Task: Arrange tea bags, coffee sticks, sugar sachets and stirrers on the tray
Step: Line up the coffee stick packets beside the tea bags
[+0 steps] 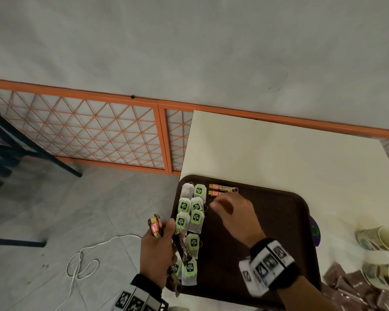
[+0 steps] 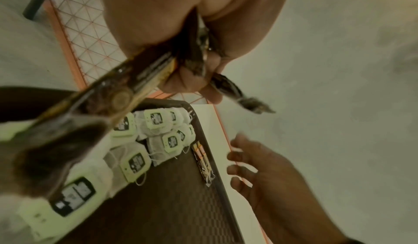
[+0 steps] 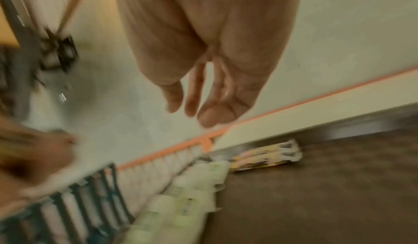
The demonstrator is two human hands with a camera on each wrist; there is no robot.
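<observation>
The place looks like a canteen or café seating area. A brown plastic serving tray lies on a plain cream surface, with printed paper cups on their sides to the right. A bare pale wall rises at the far side, an orange lattice panel running along its foot. Grey floor tiles, dark chair legs on the left and a loose white cable suggest a public eating room.
</observation>
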